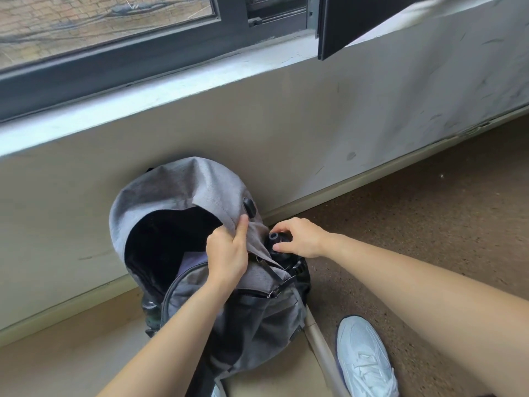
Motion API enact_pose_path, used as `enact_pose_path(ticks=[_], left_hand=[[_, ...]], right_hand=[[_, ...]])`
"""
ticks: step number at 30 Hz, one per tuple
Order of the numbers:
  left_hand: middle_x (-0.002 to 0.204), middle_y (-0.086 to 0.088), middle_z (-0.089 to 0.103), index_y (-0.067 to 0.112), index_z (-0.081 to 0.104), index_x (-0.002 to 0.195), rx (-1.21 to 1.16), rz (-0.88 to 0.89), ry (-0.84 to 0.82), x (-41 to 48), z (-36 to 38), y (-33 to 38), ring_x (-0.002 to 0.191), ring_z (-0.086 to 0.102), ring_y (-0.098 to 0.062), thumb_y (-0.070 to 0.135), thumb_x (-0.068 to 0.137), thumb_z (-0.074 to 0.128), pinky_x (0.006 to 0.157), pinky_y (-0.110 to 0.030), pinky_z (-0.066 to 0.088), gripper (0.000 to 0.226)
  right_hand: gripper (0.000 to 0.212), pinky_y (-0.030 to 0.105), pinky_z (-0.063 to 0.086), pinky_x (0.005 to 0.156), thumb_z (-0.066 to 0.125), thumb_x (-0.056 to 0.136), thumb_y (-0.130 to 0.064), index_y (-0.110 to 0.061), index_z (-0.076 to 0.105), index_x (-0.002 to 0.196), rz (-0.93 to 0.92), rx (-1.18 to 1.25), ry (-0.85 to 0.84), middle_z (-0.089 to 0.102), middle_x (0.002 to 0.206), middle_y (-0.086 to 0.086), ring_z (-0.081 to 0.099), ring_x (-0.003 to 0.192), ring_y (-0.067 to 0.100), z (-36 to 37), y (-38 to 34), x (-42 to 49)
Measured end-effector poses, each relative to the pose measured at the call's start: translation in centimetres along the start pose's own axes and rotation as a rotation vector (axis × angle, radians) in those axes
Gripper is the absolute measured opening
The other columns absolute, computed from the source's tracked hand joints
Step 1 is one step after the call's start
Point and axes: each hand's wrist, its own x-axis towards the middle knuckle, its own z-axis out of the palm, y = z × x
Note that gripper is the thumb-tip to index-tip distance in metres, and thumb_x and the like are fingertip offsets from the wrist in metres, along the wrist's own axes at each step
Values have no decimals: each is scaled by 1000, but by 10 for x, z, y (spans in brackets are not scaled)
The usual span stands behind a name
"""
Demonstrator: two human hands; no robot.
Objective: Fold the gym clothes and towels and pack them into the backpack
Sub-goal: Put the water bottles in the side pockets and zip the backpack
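Observation:
A grey backpack (183,190) stands open against the wall below the window, its dark inside showing a bluish-grey cloth (190,260). My left hand (229,253) pinches the grey fabric at the right rim of the opening. My right hand (300,237) grips the black cap of a bottle (276,237) that sits in the right side pocket of the backpack. No other clothes or towels are in view.
The cream wall (286,133) and window sill (143,98) rise right behind the bag. A second dark bottle (150,306) sticks out of the bag's left side. My white shoe (363,356) rests on brown floor at the lower right.

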Motion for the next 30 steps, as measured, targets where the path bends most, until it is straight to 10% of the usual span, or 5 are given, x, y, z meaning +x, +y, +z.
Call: enact_pose_path(ticks=[8,15,21,30], left_hand=[[93,10,75,25,71,100,481,106,-505,23,-58,31,91,69,-16,62,80,67,85,-39,57,43],[145,1,51,27,33,155,954,176,-562,-4,-136,45,131,54,-25,77,74,65,98,-41,50,100],[100,6,67,17,59,101,816,-201,-676,-42,-176,18,91,65,-18,82,56,73,76,-33,52,80],[76,4,60,24,52,73,463,111,-540,-34,-172,19,75,56,-22,10,74,64,62,-32,43,19]], right_hand=[[36,31,47,84,67,94,-38,-17,63,123,88,-360,-88,67,123,5,61,102,23,-29,-18,-28],[24,29,48,80,66,95,-38,-21,68,112,31,-474,-185,65,102,-6,61,94,18,-48,-55,-67],[18,31,52,83,69,89,-39,-23,73,98,34,-337,-33,71,96,-6,65,94,17,-26,-75,-80],[20,29,50,73,67,94,-44,-24,64,93,174,-98,227,68,92,-5,63,83,14,45,-83,-64]])
